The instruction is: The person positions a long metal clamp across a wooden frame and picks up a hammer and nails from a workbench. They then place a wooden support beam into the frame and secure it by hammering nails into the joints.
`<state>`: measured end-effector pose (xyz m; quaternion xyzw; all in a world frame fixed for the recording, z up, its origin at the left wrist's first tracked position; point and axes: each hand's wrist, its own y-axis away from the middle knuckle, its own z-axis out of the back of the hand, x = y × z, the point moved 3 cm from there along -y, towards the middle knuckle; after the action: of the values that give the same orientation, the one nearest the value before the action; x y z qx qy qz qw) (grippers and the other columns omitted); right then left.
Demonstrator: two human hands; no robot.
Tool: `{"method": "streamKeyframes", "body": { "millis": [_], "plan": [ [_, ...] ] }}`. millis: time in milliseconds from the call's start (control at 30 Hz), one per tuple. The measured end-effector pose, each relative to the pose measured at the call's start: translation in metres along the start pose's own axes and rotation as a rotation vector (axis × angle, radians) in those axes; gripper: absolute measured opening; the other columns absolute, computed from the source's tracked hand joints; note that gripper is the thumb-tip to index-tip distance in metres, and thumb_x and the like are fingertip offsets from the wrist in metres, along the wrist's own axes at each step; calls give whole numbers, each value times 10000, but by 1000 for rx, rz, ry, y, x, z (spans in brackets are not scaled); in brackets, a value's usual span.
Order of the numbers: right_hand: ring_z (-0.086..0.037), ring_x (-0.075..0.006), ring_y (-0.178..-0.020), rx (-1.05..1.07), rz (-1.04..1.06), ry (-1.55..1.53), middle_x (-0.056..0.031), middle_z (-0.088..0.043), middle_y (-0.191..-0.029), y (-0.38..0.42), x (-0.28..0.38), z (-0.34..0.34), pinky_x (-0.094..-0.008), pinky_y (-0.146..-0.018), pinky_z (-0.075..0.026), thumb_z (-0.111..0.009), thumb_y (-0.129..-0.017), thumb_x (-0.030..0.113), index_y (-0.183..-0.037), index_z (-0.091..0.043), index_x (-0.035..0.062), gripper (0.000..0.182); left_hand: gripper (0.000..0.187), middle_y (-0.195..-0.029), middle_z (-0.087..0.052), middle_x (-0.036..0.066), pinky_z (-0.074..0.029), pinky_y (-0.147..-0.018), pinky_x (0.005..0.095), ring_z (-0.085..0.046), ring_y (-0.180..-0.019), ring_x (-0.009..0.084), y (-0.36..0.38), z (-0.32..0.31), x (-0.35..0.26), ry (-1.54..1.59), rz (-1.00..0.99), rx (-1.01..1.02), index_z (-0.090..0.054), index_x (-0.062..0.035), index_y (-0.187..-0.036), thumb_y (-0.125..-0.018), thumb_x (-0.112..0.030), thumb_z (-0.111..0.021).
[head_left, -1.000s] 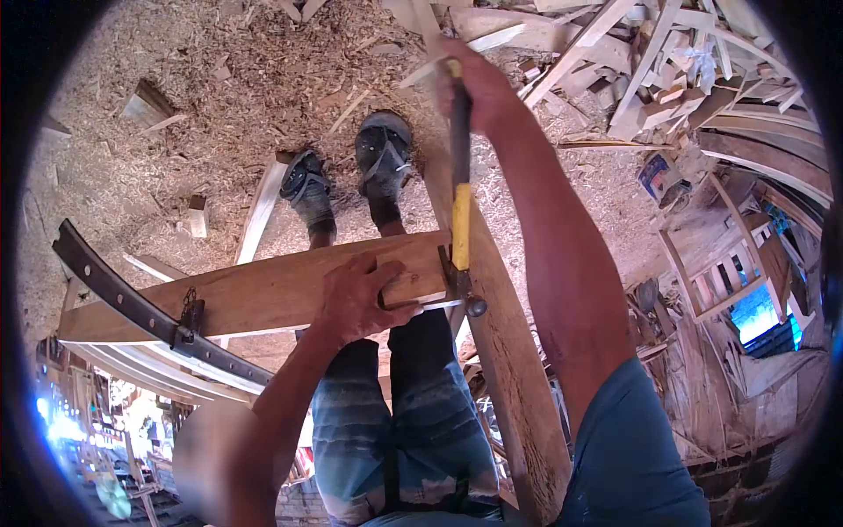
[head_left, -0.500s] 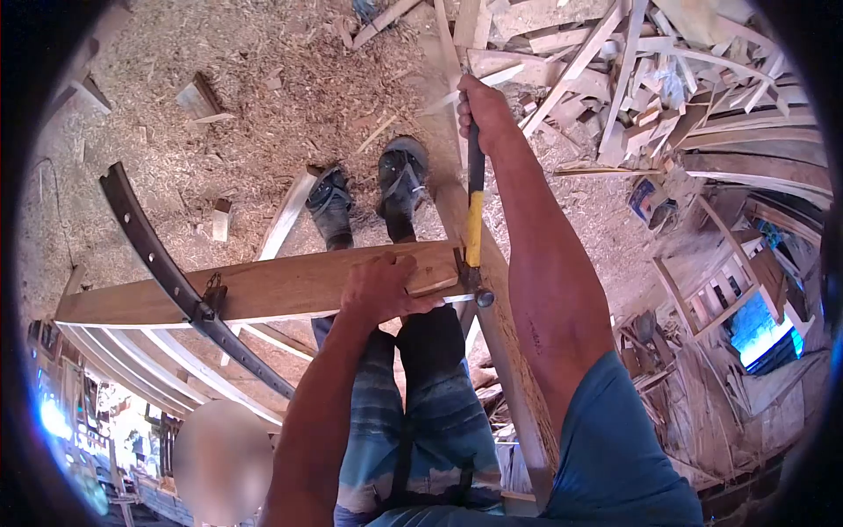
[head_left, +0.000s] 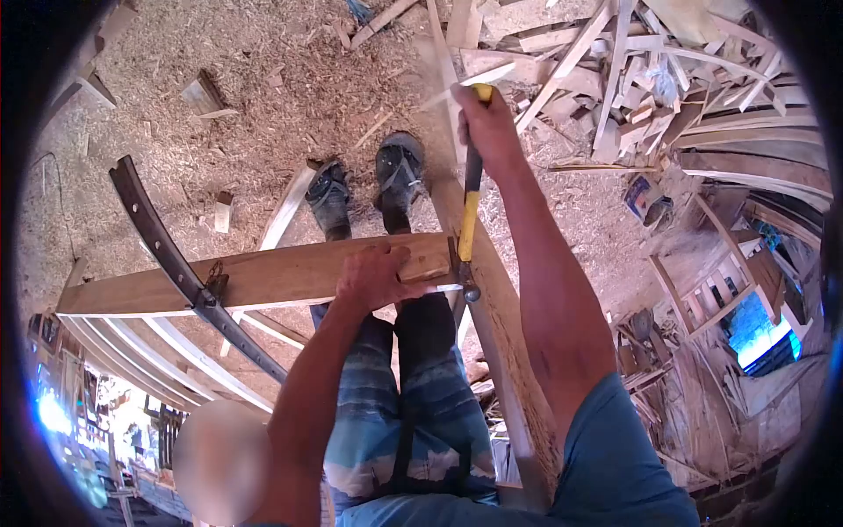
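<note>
A long curved wooden plank (head_left: 272, 270) runs across the view in front of my legs. Near its right end, my left hand (head_left: 376, 277) bears on the plank, thumb and forefinger closed about a small wooden block (head_left: 425, 267) lying on it. My right hand (head_left: 488, 132) is wrapped round the black and yellow handle of a hammer (head_left: 469, 224). The hammer's head hangs right at the plank's end, beside the block. A dark metal clamp bar with holes (head_left: 158, 237) crosses the plank further left.
A thick timber beam (head_left: 505, 351) slopes past the plank's right end. Curved ribs (head_left: 198, 356) spread below it at left. Offcuts (head_left: 606, 79) are heaped at upper right, near a wooden chair (head_left: 711, 272). Wood shavings cover the ground around my feet (head_left: 399, 171). A blurred shape (head_left: 221, 461) is at lower left.
My right hand has come slightly nearer, and the handle's yellow butt now shows above the fist. The hammer's handle leans more to the right. My left hand stays at the block.
</note>
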<state>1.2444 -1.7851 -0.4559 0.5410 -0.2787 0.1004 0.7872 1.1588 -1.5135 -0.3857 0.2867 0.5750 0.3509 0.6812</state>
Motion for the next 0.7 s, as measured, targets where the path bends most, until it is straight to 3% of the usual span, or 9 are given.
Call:
{"method": "streamKeyframes", "body": {
  "millis": [33,100,167,333,467,533,633,700],
  "plan": [
    [-517,-102,-503,-21,113,-3,8,-542,-665,6,-9,-1,-270,-477,-436,-684,-1001,384,-1000,-562,88,321,765,-1081,-688,188,-554,-870,526,-696,-1029,395,-1,1,-1,19,4,3,-718,-112,-1146,-750,-766,-720],
    [-516,-98,-495,-43,-18,-66,15,-518,-649,29,-25,4,-274,-451,-423,-641,-1024,409,-987,-534,99,330,723,-1084,-683,188,-551,-867,521,-695,-1018,389,-2,-4,6,74,-39,-15,-717,-124,-1204,-780,-709,-740],
    [-490,-101,-474,-116,131,40,24,-488,-633,-3,-73,17,-276,-429,-419,-609,-1038,428,-978,-526,107,337,709,-1084,-678,187,-552,-863,507,-692,-1008,385,-3,-5,12,110,-74,10,-707,-136,-1264,-794,-663,-763],
    [-443,-122,-436,-35,211,79,21,-457,-587,-65,-174,18,-315,-400,-390,-621,-1011,496,-909,-527,94,425,725,-1063,-673,176,-560,-845,454,-685,-990,371,-11,17,1,167,-109,184,-684,-143,-1340,-796,-609,-796],
    [-461,-149,-444,-17,-52,53,8,-455,-574,-88,-222,17,-339,-404,-386,-638,-987,536,-875,-544,88,472,674,-982,-664,130,-551,-815,430,-685,-919,331,-26,7,-2,170,-225,206,-683,-188,-1351,-810,-576,-794],
    [-474,-160,-452,-65,-260,-58,-4,-464,-583,-77,-218,27,-339,-409,-395,-647,-989,501,-879,-548,82,445,682,-974,-649,125,-545,-801,430,-677,-899,329,-38,0,-7,125,-241,272,-663,-184,-1377,-820,-556,-794],
    [-494,-175,-469,-195,-583,-389,-35,-492,-613,-59,-197,28,-342,-421,-422,-665,-1000,399,-868,-536,66,380,728,-972,-632,133,-530,-775,448,-661,-877,338,-44,-15,-9,105,-307,154,-627,-164,-1415,-826,-560,-788],
    [-509,-196,-485,-149,-555,-525,-63,-531,-664,-81,-215,31,-355,-461,-467,-685,-989,319,-877,-542,59,317,745,-992,-632,144,-528,-778,460,-659,-891,348,-44,-17,-7,122,-285,159,-619,-148,-1420,-830,-573,-777]
  ]
}}
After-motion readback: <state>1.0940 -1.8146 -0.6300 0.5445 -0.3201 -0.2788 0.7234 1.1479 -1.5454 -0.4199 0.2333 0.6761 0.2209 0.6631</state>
